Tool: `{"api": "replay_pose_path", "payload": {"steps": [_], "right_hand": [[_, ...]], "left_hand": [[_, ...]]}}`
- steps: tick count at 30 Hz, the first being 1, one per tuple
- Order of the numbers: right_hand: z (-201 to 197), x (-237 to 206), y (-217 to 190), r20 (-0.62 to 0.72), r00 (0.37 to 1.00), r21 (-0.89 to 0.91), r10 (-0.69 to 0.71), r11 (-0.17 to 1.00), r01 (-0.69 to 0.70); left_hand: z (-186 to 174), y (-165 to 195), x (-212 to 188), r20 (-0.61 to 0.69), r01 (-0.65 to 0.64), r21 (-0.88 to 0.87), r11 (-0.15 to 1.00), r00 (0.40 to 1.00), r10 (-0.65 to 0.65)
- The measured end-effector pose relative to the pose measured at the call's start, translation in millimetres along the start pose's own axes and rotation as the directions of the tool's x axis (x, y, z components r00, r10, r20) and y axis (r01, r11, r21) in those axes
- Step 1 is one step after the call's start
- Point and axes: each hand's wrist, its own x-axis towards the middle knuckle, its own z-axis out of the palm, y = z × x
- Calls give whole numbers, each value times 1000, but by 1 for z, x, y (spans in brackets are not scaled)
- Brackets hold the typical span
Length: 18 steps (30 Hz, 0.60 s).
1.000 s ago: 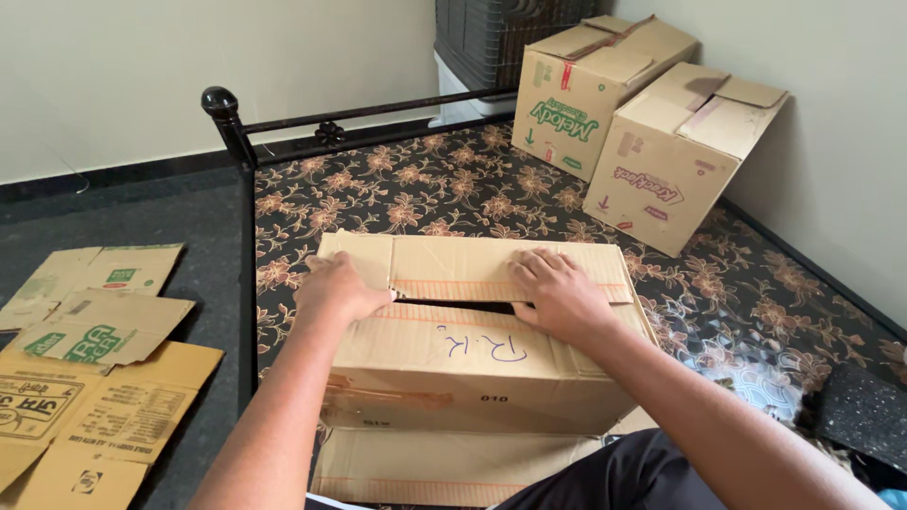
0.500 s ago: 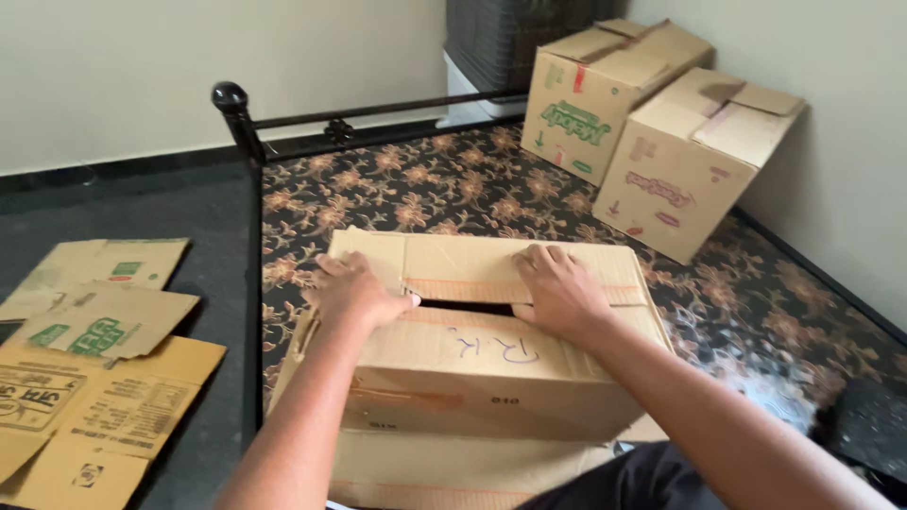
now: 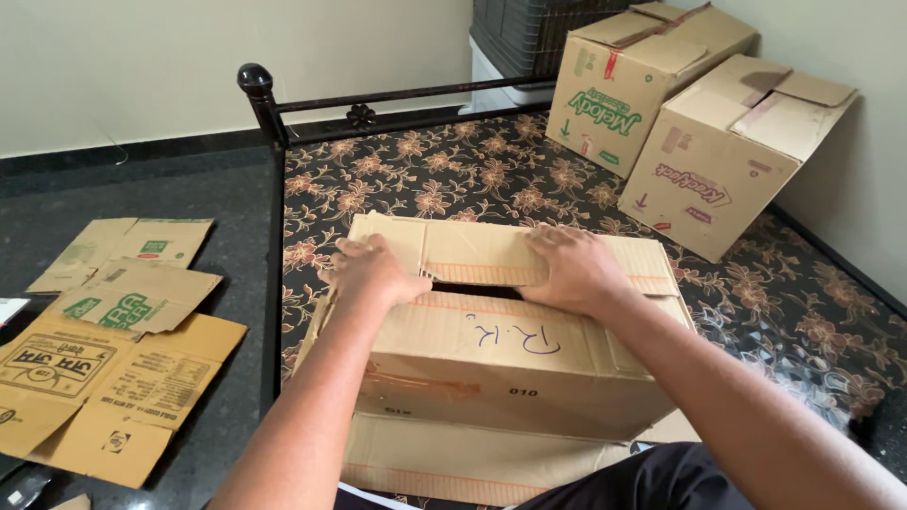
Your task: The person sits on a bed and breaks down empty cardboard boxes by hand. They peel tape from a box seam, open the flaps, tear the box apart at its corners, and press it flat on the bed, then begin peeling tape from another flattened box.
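Left hand (image 3: 373, 269) flat on near-left top flap of cardboard box (image 3: 491, 368), fingers spread. Right hand (image 3: 572, 269) flat on far flap, just right of left hand; dark slit between flaps lies between hands. Box rests on floral mattress (image 3: 444, 179). Beyond right hand, well apart: two closed cartons (image 3: 704, 113) against wall. Beyond left hand: black metal bed rail (image 3: 378, 99) with round knob. Left of left hand, on dark floor: flattened cardboard sheets (image 3: 104, 359).
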Motion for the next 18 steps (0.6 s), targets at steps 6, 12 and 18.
{"api": "replay_pose_path", "payload": {"steps": [6, 12, 18], "right_hand": [[-31, 4, 1, 51, 997, 157, 58, 985, -66], [-42, 10, 2, 97, 995, 130, 11, 991, -23], [-41, 12, 5, 185, 978, 102, 98, 988, -119]], "left_hand": [[3, -2, 5, -6, -22, -38, 999, 1000, 22], [-2, -6, 30, 74, -26, -184, 983, 996, 40], [-8, -6, 58, 222, -47, -143, 989, 972, 78]]}}
